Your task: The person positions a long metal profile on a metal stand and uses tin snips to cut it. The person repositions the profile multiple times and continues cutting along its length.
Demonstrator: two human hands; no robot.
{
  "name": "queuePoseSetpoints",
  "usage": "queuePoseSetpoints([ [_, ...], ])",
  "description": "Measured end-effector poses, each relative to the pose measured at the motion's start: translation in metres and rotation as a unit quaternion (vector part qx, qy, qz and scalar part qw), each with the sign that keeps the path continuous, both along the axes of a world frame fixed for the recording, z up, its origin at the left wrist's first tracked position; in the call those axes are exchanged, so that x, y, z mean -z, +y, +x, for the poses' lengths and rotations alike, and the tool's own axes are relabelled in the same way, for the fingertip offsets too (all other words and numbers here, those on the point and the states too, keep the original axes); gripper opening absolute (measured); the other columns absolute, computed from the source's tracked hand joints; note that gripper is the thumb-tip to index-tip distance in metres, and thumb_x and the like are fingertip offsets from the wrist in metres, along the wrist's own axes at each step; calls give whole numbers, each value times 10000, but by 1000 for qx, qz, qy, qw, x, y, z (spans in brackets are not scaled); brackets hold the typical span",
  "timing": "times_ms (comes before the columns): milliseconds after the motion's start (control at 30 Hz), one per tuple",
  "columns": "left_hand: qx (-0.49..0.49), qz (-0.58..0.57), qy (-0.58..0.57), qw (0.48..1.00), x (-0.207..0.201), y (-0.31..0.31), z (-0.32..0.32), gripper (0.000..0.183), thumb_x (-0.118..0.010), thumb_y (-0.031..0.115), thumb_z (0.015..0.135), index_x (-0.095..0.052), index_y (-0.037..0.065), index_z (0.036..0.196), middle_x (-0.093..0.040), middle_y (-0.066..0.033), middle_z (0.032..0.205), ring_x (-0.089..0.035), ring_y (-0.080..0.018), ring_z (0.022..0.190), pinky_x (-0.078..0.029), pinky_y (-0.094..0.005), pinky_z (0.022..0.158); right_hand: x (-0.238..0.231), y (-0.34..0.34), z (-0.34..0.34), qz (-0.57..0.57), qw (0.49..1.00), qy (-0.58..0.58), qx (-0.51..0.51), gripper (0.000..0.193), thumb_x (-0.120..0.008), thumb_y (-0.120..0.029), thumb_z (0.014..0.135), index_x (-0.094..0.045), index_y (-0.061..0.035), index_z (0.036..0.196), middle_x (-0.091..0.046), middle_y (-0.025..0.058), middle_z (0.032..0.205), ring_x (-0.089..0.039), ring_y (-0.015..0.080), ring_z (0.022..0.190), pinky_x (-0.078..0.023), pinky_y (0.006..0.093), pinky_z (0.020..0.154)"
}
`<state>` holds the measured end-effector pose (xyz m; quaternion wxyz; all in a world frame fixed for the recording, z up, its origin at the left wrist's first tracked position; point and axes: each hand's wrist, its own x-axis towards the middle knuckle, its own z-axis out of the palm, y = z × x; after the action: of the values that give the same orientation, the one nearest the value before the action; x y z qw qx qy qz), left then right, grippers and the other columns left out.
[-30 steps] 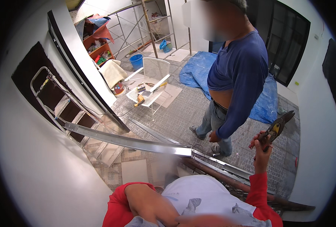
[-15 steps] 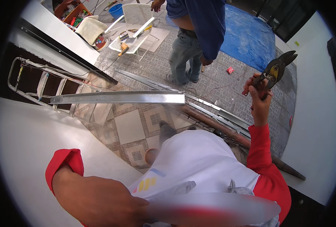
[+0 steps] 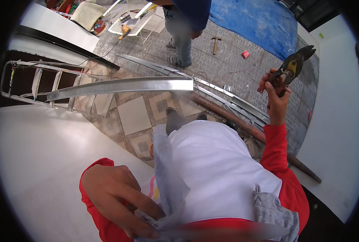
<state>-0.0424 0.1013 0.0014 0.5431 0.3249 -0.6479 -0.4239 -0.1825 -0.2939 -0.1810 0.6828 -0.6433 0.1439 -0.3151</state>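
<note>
My raised right hand holds a pair of tin snips by its handles, with the dark blades pointing up and away. At my chest, my left hand pinches a piece of grey cloth between thumb and fingers. The cloth hangs over the front of my white shirt. Another grey cloth end lies on the right side of my chest. Ahead of me a long silvery metal channel stretches leftward over the ladder; neither hand touches it.
An aluminium ladder is at the left. Metal strips and a brown pole cross the floor. A person in jeans stands ahead, near a white chair. A hammer and blue tarp lie farther off.
My left hand has turned and come inward, and the grey cloth is now drawn up across my shirt. The other person has stepped left, uncovering the hammer. My right hand still holds the snips.
</note>
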Motion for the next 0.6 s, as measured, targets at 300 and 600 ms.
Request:
queuePoseSetpoints([
  [300,53,-163,48,984,34,-42,-37,348,-580,365,968,-675,64,1113,-625,-133,1081,-614,-278,998,-465,-408,821,17,-3,8,31,999,34,-28,424,-652,-31,907,-521,9,1309,-652,98,1041,-647,161,888,-541,295,717],
  [600,56,-146,103,982,28,-42,-29,173,-552,161,978,-622,38,1078,-667,-130,908,-651,-246,751,-380,-292,570,26,4,16,51,998,35,-24,381,-669,-16,884,-565,12,1249,-670,95,1025,-639,154,842,-527,300,698],
])
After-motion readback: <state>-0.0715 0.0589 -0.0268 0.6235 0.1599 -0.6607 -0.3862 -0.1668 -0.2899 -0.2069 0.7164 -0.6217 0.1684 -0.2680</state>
